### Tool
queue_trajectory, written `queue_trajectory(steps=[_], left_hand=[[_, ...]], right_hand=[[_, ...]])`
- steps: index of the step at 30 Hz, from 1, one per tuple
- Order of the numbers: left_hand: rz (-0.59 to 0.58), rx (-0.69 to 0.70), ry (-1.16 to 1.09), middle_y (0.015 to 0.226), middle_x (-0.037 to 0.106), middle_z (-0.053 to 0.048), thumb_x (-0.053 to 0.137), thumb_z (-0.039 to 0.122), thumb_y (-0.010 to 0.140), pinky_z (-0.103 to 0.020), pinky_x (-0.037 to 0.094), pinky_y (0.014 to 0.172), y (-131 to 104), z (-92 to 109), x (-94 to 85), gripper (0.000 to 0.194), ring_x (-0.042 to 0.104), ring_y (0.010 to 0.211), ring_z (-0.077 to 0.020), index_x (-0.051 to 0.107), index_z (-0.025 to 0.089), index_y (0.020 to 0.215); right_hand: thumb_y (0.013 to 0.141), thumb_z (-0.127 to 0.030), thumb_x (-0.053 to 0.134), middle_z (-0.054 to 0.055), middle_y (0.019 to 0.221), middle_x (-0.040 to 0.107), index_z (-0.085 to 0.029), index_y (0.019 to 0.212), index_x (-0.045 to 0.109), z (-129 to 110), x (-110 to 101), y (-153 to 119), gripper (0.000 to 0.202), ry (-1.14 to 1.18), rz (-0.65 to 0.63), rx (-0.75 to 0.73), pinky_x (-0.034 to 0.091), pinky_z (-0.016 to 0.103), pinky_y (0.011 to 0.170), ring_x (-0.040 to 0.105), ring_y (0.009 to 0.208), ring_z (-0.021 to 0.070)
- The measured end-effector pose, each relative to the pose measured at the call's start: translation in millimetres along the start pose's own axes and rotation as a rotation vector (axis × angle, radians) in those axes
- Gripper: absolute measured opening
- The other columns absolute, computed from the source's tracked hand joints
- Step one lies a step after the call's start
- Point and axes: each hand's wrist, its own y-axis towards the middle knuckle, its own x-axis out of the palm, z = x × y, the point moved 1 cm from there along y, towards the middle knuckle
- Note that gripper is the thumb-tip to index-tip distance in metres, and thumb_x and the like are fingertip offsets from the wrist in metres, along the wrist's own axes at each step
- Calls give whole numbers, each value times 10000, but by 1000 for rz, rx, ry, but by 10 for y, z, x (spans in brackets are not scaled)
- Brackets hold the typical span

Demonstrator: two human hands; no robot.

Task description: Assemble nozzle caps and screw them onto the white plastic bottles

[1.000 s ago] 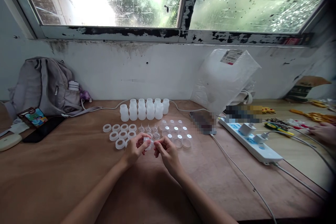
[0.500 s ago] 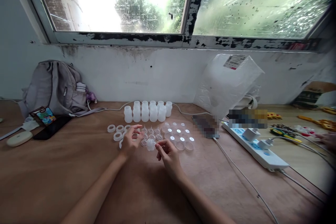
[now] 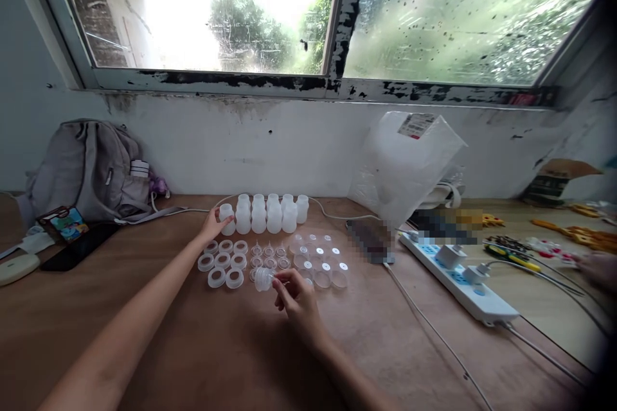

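My left hand [image 3: 213, 226] reaches to the front left of the rows of frosted white bottles [image 3: 259, 219]. Its thumb and fingers are closed around the leftmost bottle [image 3: 226, 212], which stands upright. In front of my body, my right hand [image 3: 297, 302] pinches a translucent ribbed ring with a clear teat-like tip [image 3: 263, 279], held on its side. Several white screw rings [image 3: 222, 260] lie below my left wrist. Small clear teats [image 3: 268, 252] sit in the middle, and clear domed caps [image 3: 322, 279] with white dots are grouped at the right.
A phone [image 3: 370, 241] with a cable lies right of the caps, near a white power strip [image 3: 457, 276]. A plastic bag [image 3: 405, 160] leans on the wall. A grey backpack [image 3: 87, 167] and a black phone [image 3: 80, 247] are at left. Another person's hand [image 3: 595, 270] shows far right.
My left hand has moved from above the rings and teats up and left to the leftmost bottle and taken hold of it. My right hand keeps the ring with the teat. The view has shifted slightly.
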Motion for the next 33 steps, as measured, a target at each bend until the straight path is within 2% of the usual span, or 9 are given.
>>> queue_trajectory(steps=[3,7,11,12,15,17,20,28,33], left_hand=[[24,-25,3,939,612,-136,687,394,537,-369,429,766,-9,17,16,446,568,904,-269,520,141,863],[173,1,-4,986,589,-131,659,423,567,-384,382,836,-159,185,-95,439,520,991,-287,500,158,879],[294,77,-90,979,580,-72,430,466,762,-305,411,796,-612,519,-202,347,551,922,-196,438,192,976],[302,141,-224,971,577,-67,423,446,775,-287,420,775,-771,606,-204,332,557,894,-182,429,190,988],[142,213,-438,933,573,-46,409,422,790,-265,443,704,-1262,784,-128,305,565,811,-158,425,193,992],[45,203,-366,850,573,-26,425,406,781,-259,441,658,-1540,823,-45,283,561,742,-154,442,192,966],[-132,320,-152,792,572,-13,514,356,721,-263,431,656,-1803,826,67,263,547,698,-155,477,186,919],[-372,453,78,869,565,-34,508,286,708,-300,428,721,-1852,757,126,236,541,802,-188,484,198,926],[-436,504,80,882,553,-30,527,275,701,-291,428,731,-1842,708,164,255,531,816,-179,479,194,939]], right_hand=[[773,-403,515,-13,564,550,-183,795,540,-6,5,-1,223,3,-3,2,412,206,404,517,432,106],[786,-397,500,-7,569,549,-180,788,545,-20,-1,-8,222,2,13,1,413,211,420,512,438,106],[805,-377,483,7,639,551,-176,780,532,-26,-30,-9,209,32,68,-20,400,208,425,497,443,91],[806,-375,484,2,636,539,-175,777,525,-28,-42,-6,206,46,95,-23,391,204,420,489,440,87],[804,-373,491,-24,597,490,-177,767,498,-46,-92,10,200,84,190,-23,364,192,399,456,416,73],[805,-379,489,-38,575,462,-178,765,483,-64,-129,23,205,109,242,-26,354,188,393,434,404,66],[805,-395,482,-41,583,452,-177,765,472,-88,-175,44,222,143,295,-34,350,187,389,422,401,61],[799,-390,494,-53,528,426,-179,779,493,-87,-177,65,213,110,272,-39,330,190,379,405,395,67],[800,-371,499,-55,525,426,-180,771,505,-57,-156,54,194,68,232,-26,323,194,390,399,404,68]])
